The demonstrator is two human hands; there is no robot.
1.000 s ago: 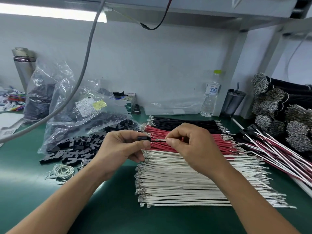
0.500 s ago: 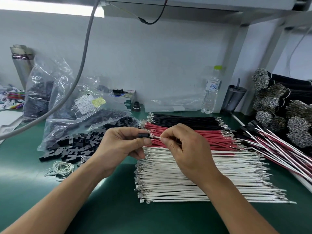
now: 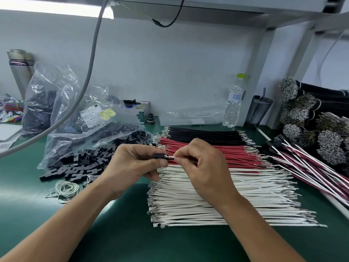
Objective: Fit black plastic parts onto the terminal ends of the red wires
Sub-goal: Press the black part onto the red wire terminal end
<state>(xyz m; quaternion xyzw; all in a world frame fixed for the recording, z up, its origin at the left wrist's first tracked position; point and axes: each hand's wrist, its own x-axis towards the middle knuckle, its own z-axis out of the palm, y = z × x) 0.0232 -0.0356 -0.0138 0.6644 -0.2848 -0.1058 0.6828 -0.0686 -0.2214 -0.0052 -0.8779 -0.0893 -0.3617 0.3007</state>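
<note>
The held wire (image 3: 190,161) is mostly hidden inside the right hand (image 3: 204,167); its colour cannot be told.

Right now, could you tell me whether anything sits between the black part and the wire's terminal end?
Nothing visible does. The left hand holds the black plastic part, and the right hand pinches the wire with its metal terminal right at the part's opening.

Black plastic part (image 3: 158,156) pinched in left hand (image 3: 130,165), wire terminal (image 3: 170,157) in right hand (image 3: 204,167).
</note>
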